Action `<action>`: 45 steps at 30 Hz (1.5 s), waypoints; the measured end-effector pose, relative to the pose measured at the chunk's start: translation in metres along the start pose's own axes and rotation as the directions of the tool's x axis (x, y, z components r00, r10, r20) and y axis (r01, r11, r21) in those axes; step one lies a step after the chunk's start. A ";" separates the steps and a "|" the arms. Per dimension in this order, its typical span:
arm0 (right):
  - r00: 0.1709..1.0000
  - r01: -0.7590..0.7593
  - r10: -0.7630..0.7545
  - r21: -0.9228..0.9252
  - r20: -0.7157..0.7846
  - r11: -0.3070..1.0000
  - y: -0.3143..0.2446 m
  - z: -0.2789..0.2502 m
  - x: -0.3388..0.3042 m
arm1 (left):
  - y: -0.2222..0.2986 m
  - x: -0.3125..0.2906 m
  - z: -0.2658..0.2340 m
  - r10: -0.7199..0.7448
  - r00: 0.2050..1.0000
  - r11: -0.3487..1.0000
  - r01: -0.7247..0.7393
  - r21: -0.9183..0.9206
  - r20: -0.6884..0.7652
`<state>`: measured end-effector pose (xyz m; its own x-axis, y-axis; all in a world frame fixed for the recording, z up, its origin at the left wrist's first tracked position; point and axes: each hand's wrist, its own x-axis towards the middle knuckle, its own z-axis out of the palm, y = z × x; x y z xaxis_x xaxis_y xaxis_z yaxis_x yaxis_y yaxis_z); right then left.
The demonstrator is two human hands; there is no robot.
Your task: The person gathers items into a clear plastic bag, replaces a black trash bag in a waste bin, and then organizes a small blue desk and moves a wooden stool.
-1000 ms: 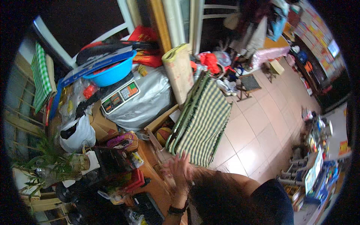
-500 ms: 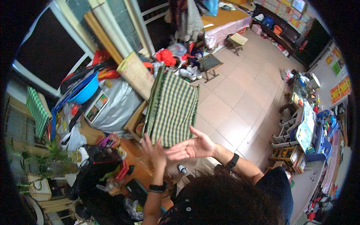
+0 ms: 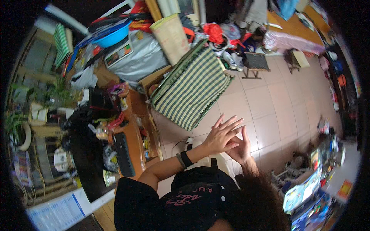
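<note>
My left hand (image 3: 220, 138) has a dark band on its wrist and reaches across in front of my body. Its fingers are stretched and spread, and it lies over the palm of my right hand (image 3: 242, 150). The right hand is also open, palm turned up, its thumb pointing away from me. Neither hand holds anything that I can see; part of the right palm is hidden behind the left. Beyond them, a green and cream checked cloth (image 3: 194, 90) covers a slanted, folded frame, apart from both hands.
At the left stands a wooden desk with a dark keyboard (image 3: 124, 154). Behind the cloth are a rolled mat (image 3: 170, 38), a blue basin (image 3: 112, 35) and white shoes (image 3: 233, 61). Two low stools (image 3: 257, 61) stand on the tiled floor (image 3: 269, 100). A cluttered table (image 3: 304, 188) is at the right.
The view has turned, so the cloth and floor sit differently. My hands, side by side and touching or nearly so before, now overlap, the left over the right palm.
</note>
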<state>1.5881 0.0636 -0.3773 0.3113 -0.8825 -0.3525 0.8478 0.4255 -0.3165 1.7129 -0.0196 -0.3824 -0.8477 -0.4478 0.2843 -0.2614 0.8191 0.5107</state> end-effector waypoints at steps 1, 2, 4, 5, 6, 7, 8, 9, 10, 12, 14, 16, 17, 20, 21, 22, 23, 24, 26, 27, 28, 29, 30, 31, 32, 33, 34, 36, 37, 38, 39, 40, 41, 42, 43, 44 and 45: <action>0.999 0.026 -0.027 -0.059 -0.026 0.998 -0.012 0.006 0.001 | -0.011 0.007 0.000 0.008 1.000 0.995 -0.011 0.104 0.027; 1.000 0.004 -0.004 -0.027 -0.002 1.000 -0.022 0.000 0.007 | -0.031 0.010 0.007 -0.039 0.999 0.993 0.035 0.111 0.033; 0.997 -0.060 0.060 0.006 0.039 0.998 -0.038 -0.013 0.027 | -0.085 0.000 0.006 -0.169 0.981 0.977 0.180 0.115 -0.096; 0.997 -0.064 0.067 -0.099 0.037 0.993 -0.048 -0.010 0.037 | -0.126 -0.012 0.017 -0.371 0.911 0.929 0.365 -0.066 -0.182; 0.998 -0.047 0.053 -0.204 0.024 0.978 -0.063 -0.011 0.045 | -0.167 -0.010 0.013 -0.460 0.870 0.887 0.440 -0.138 -0.177; 0.998 -0.060 0.065 -0.216 0.018 0.975 -0.074 -0.014 0.049 | -0.215 -0.015 0.017 -0.541 0.815 0.838 0.543 -0.054 -0.207; 0.997 -0.061 0.038 -0.371 -0.070 0.927 -0.086 -0.023 0.052 | -0.253 -0.015 0.012 -0.612 0.773 0.789 0.611 -0.061 -0.166; 0.990 -0.074 0.001 -0.515 -0.140 0.854 -0.094 -0.034 0.061 | -0.293 -0.017 0.007 -0.712 0.702 0.702 0.712 -0.024 -0.028; 0.976 -0.125 -0.019 -0.625 -0.218 0.770 -0.100 -0.048 0.070 | -0.341 -0.026 0.010 -0.781 0.623 0.621 0.783 -0.038 0.051; 0.931 -0.241 -0.090 -0.781 -0.353 0.576 -0.103 -0.100 0.074 | -0.427 -0.029 0.020 -0.874 0.458 0.450 0.889 -0.081 0.165; 0.891 -0.373 -0.096 -0.835 -0.444 0.405 -0.103 -0.199 0.059 | -0.503 -0.024 0.030 -0.916 0.353 0.351 0.935 -0.048 0.192; 0.858 -0.469 -0.047 -0.818 -0.511 0.332 -0.111 -0.252 0.032 | -0.567 -0.020 0.049 -0.953 0.232 0.252 0.964 0.082 0.194; 0.824 -0.560 -0.016 -0.819 -0.566 0.125 -0.120 -0.261 0.026 | -0.591 -0.020 0.060 -0.954 0.214 0.234 0.969 0.074 0.211; 0.697 -0.636 -0.009 -0.613 -0.717 -0.469 -0.132 -0.275 0.008 | -0.652 -0.017 0.087 -0.974 0.134 0.177 0.953 0.246 0.184; 0.679 -0.655 -0.018 -0.595 -0.734 -0.466 -0.137 -0.284 -0.004 | -0.664 -0.009 0.095 -0.968 0.144 0.193 0.951 0.240 0.207; 0.615 -0.772 -0.042 -0.613 -0.787 0.168 -0.141 -0.295 -0.018 | -0.674 -0.003 0.100 -0.959 0.129 0.184 0.961 0.206 0.254; 0.559 -0.554 -0.021 -0.392 -0.829 0.734 -0.141 -0.300 -0.021 | -0.681 -0.003 0.100 -0.949 0.111 0.169 0.969 0.178 0.294; 0.610 -0.780 -0.049 -0.610 -0.791 0.142 -0.166 -0.203 0.066 | -0.689 -0.032 0.086 -0.921 0.154 0.195 0.977 0.082 0.357; 0.540 -0.811 -0.084 -0.545 -0.837 0.212 -0.171 -0.217 0.047 | -0.695 0.008 0.091 -0.885 0.181 0.230 0.971 0.064 0.430; 0.505 -0.820 -0.069 -0.503 -0.860 0.274 -0.171 -0.225 0.044 | -0.694 0.011 0.085 -0.870 0.156 0.219 0.972 0.083 0.467; 0.486 -0.829 -0.045 -0.477 -0.873 0.293 -0.171 -0.233 0.039 | -0.699 0.007 0.087 -0.884 0.174 0.255 0.958 0.134 0.433; 0.485 -0.836 -0.036 -0.476 -0.874 0.273 -0.171 -0.243 0.037 | -0.706 0.004 0.087 -0.885 0.171 0.251 0.959 0.134 0.433; 0.485 -0.844 -0.032 -0.477 -0.874 0.243 -0.169 -0.247 0.039 | -0.708 0.000 0.086 -0.894 0.168 0.258 0.950 0.174 0.414; 0.491 -0.849 -0.031 -0.486 -0.870 0.207 -0.171 -0.251 0.040 | -0.706 -0.005 0.084 -0.905 0.162 0.262 0.941 0.215 0.394; 0.507 -0.847 -0.033 -0.505 -0.861 0.167 -0.172 -0.257 0.043 | -0.702 -0.008 0.088 -0.923 0.175 0.262 0.938 0.228 0.344; 0.526 -0.841 -0.038 -0.526 -0.850 0.126 -0.173 -0.260 0.047 | -0.695 -0.007 0.089 -0.924 0.165 0.253 0.940 0.230 0.344; 0.544 -0.833 -0.046 -0.546 -0.838 0.088 -0.175 -0.259 0.050 | -0.682 -0.004 0.090 -0.904 0.212 0.297 0.936 0.188 0.371; 0.598 -0.801 -0.072 -0.599 -0.799 -0.008 -0.181 -0.261 0.060 | -0.642 0.015 0.092 -0.853 0.269 0.323 0.945 0.047 0.448; 0.642 -0.767 -0.065 -0.637 -0.764 -0.080 -0.183 -0.262 0.074 | -0.613 -0.002 0.107 -0.894 0.366 0.411 0.900 0.148 0.259; 0.674 -0.736 -0.073 -0.659 -0.735 -0.156 -0.186 -0.263 0.086 | -0.586 0.004 0.116 -0.901 0.362 0.408 0.895 0.182 0.240; 0.701 -0.702 -0.085 -0.663 -0.708 -0.261 -0.188 -0.264 0.101 | -0.553 0.016 0.124 -0.910 0.353 0.396 0.894 0.209 0.216; 0.731 -0.658 -0.095 -0.662 -0.676 -0.359 -0.189 -0.261 0.122 | -0.521 0.026 0.130 -0.920 0.342 0.381 0.893 0.238 0.189; 0.777 -0.600 -0.112 -0.676 -0.619 -0.429 -0.193 -0.242 0.156 | -0.491 0.030 0.133 -0.923 0.359 0.383 0.890 0.248 0.137; 0.924 -0.378 -0.221 -0.836 -0.312 -0.398 -0.195 -0.194 0.199 | -0.463 0.031 0.136 -0.926 0.368 0.376 0.889 0.261 0.080; 0.973 -0.228 -0.147 -0.858 -0.180 -0.459 -0.199 -0.226 0.213 | -0.439 0.042 0.144 -0.919 0.392 0.386 0.881 0.272 0.036; 0.986 -0.156 -0.133 -0.817 -0.098 -0.555 -0.195 -0.201 0.256 | -0.414 0.036 0.143 -0.926 0.377 0.364 0.887 0.284 0.011; 0.992 -0.121 -0.091 -0.777 -0.082 -0.618 -0.199 -0.197 0.278 | -0.394 0.045 0.151 -0.917 0.399 0.384 0.880 0.278 0.003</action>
<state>1.4214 -0.2272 -0.5864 0.1964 -0.8983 -0.3931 -0.8949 -0.0003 -0.4463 1.7085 -0.3084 -0.6933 -0.0999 -0.9287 -0.3572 -0.9752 0.0201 0.2204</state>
